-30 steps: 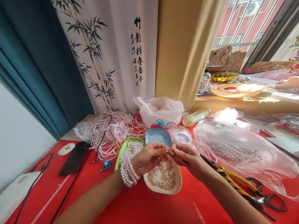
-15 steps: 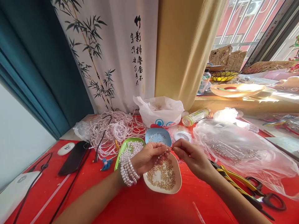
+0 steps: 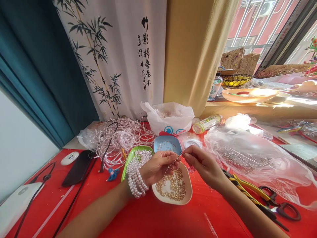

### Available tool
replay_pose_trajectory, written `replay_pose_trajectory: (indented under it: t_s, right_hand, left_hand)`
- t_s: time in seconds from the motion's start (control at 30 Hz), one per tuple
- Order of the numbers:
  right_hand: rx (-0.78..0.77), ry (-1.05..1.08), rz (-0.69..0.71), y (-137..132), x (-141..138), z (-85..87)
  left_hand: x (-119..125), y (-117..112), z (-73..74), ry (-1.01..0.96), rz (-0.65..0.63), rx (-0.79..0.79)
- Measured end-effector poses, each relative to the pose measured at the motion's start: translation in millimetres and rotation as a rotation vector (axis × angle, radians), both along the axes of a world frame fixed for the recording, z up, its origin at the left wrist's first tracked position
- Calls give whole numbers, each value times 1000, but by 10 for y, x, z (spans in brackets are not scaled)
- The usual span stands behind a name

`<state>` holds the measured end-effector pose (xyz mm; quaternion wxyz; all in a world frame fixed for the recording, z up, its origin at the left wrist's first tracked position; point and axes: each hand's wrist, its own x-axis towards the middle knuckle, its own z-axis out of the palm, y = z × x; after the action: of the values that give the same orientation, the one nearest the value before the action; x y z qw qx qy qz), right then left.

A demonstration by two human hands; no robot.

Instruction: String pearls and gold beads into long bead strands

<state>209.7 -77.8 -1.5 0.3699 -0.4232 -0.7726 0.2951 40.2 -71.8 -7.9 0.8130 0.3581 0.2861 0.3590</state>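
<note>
My left hand (image 3: 158, 168) is closed on a short strand of small beads (image 3: 172, 164), which hangs across its fingers above a cream bowl (image 3: 170, 201) of loose gold beads. A bracelet of several rows of white pearl beads (image 3: 136, 183) circles the left wrist. Facing it, my right hand (image 3: 204, 165) pinches a thin dark piece (image 3: 182, 154), like a needle or wire end, close to the left fingertips. Whether this piece joins the strand is too small to tell. Beyond the hands are a green tray (image 3: 127, 162) of white pearls and a blue tray (image 3: 156, 145) with tiny pieces.
Pearl strands (image 3: 123, 135) are heaped at the back left, beside a white plastic bag (image 3: 168, 115). Yellow-black pliers (image 3: 250, 188) and scissors (image 3: 288, 211) lie right of my right forearm, near a clear bag (image 3: 247, 158). A phone (image 3: 79, 167) and cables lie left.
The view has shifted slightly. Both hands keep nearly the same pose, and the bead strand is still in my left hand.
</note>
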Motion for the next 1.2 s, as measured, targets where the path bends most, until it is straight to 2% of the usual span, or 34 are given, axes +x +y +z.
replay_pose_trajectory:
  t_s: [0.2,0.5,0.83,0.93,1.1,1.2]
  right_hand:
    - [-44,62,41,25,6,-37]
    - [11,56,-28,35,-6,-75]
    - [-9,120,-15,10,-45,-44]
    - [-23,151,-3,6,-57,-42]
    - [-62,221,25,5,-60,-50]
    - [-65,219,16,7,-55,-52]
  left_hand:
    - [-3,-5,32,-13,16,27]
    - [-29,16,61,44,-5,129]
    - [-39,23,13,-10,-59,106]
    - [-24,18,4,-42,-31,121]
    - [3,0,24,-61,86,138]
    - [10,-2,25,-64,72,106]
